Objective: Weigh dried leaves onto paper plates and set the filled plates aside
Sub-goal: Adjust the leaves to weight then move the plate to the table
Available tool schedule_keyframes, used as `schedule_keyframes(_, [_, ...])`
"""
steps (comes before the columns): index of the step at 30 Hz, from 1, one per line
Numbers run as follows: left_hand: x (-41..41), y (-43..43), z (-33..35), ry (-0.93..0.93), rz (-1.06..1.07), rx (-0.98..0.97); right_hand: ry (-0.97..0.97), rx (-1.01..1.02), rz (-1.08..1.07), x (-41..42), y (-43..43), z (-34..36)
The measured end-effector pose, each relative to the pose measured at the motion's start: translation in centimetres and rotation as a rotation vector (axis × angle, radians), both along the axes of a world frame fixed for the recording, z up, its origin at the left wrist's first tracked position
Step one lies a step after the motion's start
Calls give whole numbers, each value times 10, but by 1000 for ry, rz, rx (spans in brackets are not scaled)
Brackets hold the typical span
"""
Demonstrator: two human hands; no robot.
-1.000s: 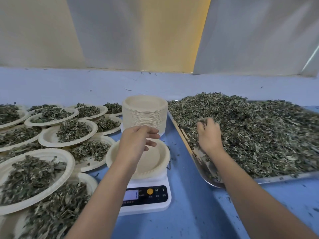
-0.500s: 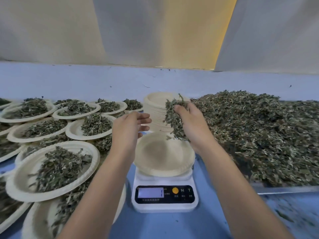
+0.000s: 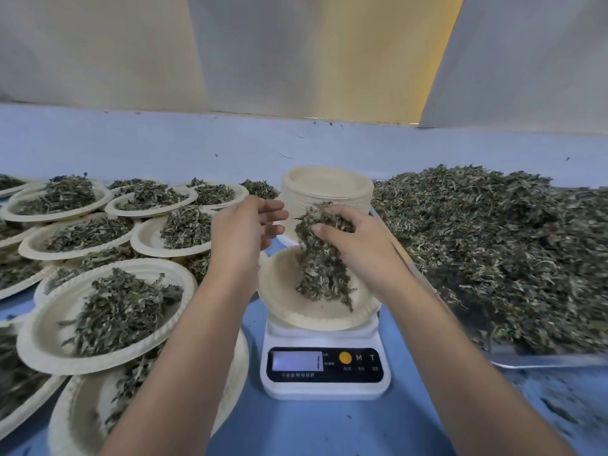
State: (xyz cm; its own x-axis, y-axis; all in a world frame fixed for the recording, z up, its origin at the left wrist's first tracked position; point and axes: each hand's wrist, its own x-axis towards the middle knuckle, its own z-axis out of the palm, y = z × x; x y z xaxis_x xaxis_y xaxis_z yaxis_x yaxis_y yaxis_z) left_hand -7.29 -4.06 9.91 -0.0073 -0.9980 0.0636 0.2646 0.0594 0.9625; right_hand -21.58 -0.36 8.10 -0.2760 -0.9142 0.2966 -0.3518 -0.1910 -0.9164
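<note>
The heap of dried leaves [image 3: 493, 251] fills the right of the frame, piled on a metal tray [image 3: 543, 360] whose near rim shows at lower right. Across the left side lie the filled plates [image 3: 98, 307], overlapping and stacked on one another, which is likely where this portion goes once weighed. At upper centre stands the stack of empty plates [image 3: 325, 189], just behind the white scale [image 3: 324, 373] at lower centre.

The paper plate [image 3: 296, 311] on the scale sits tilted, its left rim riding higher than the right. The right hand [image 3: 358, 248] is curled around a handful of leaves [image 3: 319, 258] directly over that plate, with the lower strands already reaching its surface. The left hand [image 3: 243, 232] hovers over the plate's left edge, fingers loosely extended and holding nothing.

The risks lie in the drop. Letting the whole clump go at once could overshoot the target weight, and leaves landing off centre could tip the tilted plate further or spill over its rim onto the blue table [image 3: 329, 429] (flakes already dot it at lower right). A hand resting on the plate would also falsify the reading. The display [image 3: 296, 360] is too washed out to read.
</note>
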Motion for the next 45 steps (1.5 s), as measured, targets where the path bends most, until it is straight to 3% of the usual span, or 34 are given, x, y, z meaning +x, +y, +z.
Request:
schedule_keyframes(11, [-12, 4, -3, -6, 16, 16, -214, -221, -21, 2, 3, 14])
schedule_keyframes(27, [-9, 4, -5, -6, 0, 56, 0, -224, -54, 1, 8, 17])
schedule_keyframes(45, [-7, -3, -10, -26, 2, 68, 59, -155, -17, -1, 7, 12])
